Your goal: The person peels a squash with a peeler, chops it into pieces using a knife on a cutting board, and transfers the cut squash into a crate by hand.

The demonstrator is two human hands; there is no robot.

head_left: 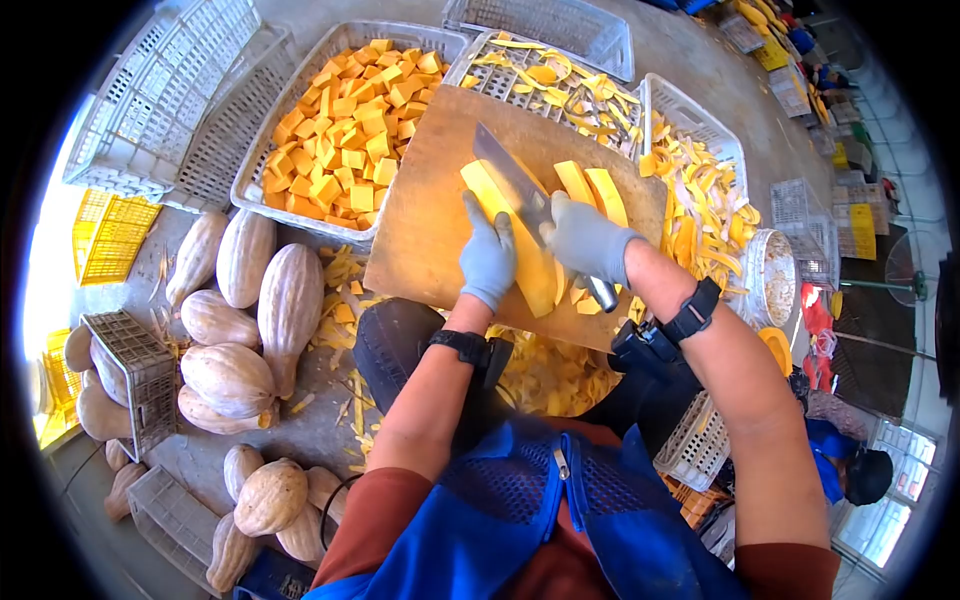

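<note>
On the wooden board [430, 210] lies a long slab of orange squash [535, 275], with the knife blade [510, 180] along its right side. My right hand [590, 238], in a grey glove, is wrapped round the handle of the knife. My gloved left hand [488, 252] rests on the slab's left side, its thumb and fingers pressed against it. Right of the blade, more long squash pieces [606, 195] lie on the board, and a few small pieces show below my right hand.
A crate of orange cubes [365, 232] stands left of the board. Crates of peelings [520, 95] are beyond it and to the right. Whole squashes [290, 305] lie on the floor at left. A co-worker [850, 470] is at the far right.
</note>
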